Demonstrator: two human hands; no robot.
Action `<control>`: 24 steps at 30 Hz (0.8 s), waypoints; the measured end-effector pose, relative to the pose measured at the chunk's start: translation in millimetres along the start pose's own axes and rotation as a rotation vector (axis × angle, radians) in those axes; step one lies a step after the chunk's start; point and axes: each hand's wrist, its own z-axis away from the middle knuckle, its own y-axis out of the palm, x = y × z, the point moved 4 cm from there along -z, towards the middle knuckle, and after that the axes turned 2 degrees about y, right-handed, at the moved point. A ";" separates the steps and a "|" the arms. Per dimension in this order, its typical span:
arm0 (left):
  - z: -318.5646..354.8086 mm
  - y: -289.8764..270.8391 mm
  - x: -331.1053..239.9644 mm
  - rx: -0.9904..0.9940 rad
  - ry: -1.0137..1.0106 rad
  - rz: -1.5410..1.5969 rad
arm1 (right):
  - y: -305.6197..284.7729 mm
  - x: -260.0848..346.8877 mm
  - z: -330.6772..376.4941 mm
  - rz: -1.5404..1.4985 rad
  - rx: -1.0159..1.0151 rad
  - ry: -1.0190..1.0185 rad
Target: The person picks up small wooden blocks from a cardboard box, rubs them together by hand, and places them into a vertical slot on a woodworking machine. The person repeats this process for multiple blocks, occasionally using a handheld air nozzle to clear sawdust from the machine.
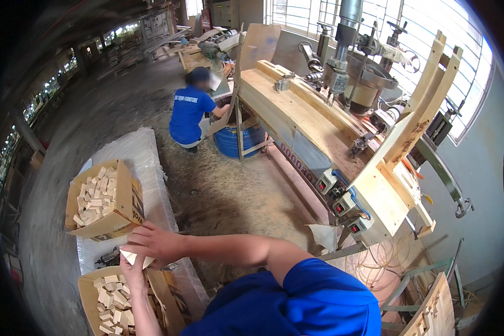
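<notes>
My left hand (133, 271) and my right hand (158, 244) meet above the gap between two cardboard boxes. Both are closed on a pale wood block (135, 258), which they partly cover. Below my left hand stands the nearer box (171, 291), filled with small light wooden blocks (111, 299). Just beyond my right hand is the farther box (130, 199), heaped with similar wooden blocks (98, 196). A dark tool (110, 257), its kind hard to make out, lies between the boxes.
Both boxes stand on a plastic-wrapped platform (126, 151). At the right, a long wooden workbench (308, 120) carries a drilling machine (337, 75) and switch boxes (341, 207). A co-worker in a blue shirt (191, 115) crouches ahead by a blue drum (232, 141). Cables (378, 263) hang at lower right.
</notes>
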 end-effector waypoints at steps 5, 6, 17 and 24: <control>6.5 -24.9 -5.1 0.000 0.010 0.057 | 34.4 4.0 -10.2 -0.059 0.059 0.019; 6.2 -32.4 0.6 0.006 0.003 0.039 | 39.1 6.0 -9.9 -0.097 -0.004 0.010; 38.3 -111.4 -4.9 0.152 -0.155 0.278 | 104.9 61.9 -39.9 0.057 0.110 0.157; 44.1 -125.4 -8.6 0.186 -0.460 0.524 | 123.1 82.5 -46.7 -0.009 0.152 0.108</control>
